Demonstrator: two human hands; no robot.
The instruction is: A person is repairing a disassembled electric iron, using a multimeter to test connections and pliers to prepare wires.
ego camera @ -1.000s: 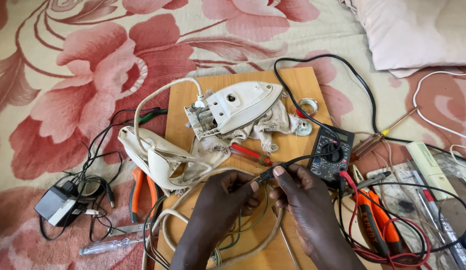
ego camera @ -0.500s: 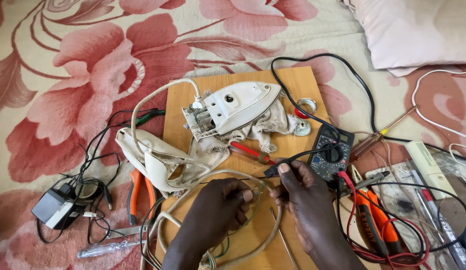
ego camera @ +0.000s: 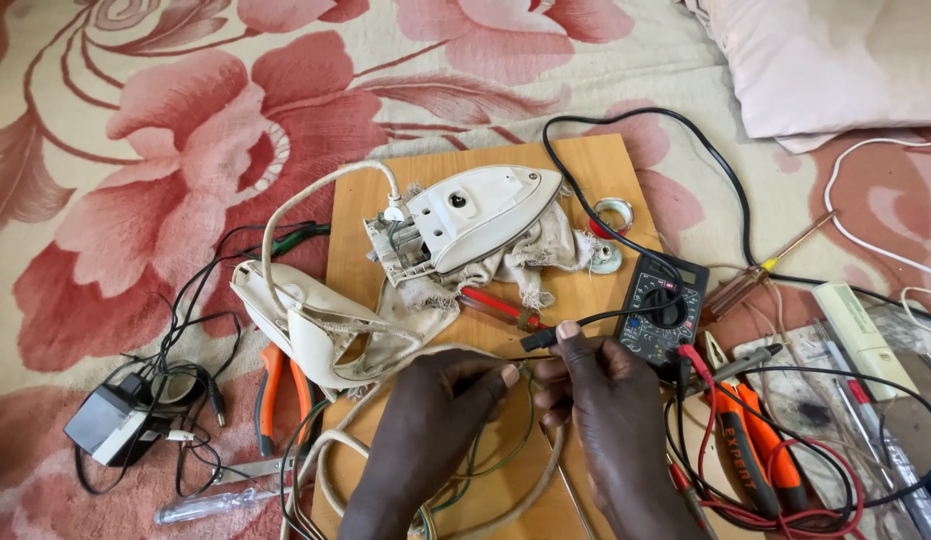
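Head view, landmark the wooden board (ego camera: 585, 170).

Continuity check under way, by the look of it. Right hand (ego camera: 610, 420) at the board's near edge, thumb and forefinger pinched shut on the black probe (ego camera: 545, 337), its tip laid against a thin wire end. Left hand (ego camera: 435, 420) beside it, fingertips closed on that same wire, part of the white cord (ego camera: 315, 200) looping off the board's left side. Opened iron (ego camera: 475, 215) on a rag at board centre; its handle shell (ego camera: 305, 320) hanging off the left edge. Multimeter (ego camera: 665, 305) at the right edge, red screwdriver (ego camera: 500, 305) between iron and hands.

Next move likely calls for steady contact and a glance at the meter.

Against the earlier frame: hands barely shifted, same pinch; camera slightly moved, adapter (ego camera: 110, 425) left of the board nearer the frame's left edge.
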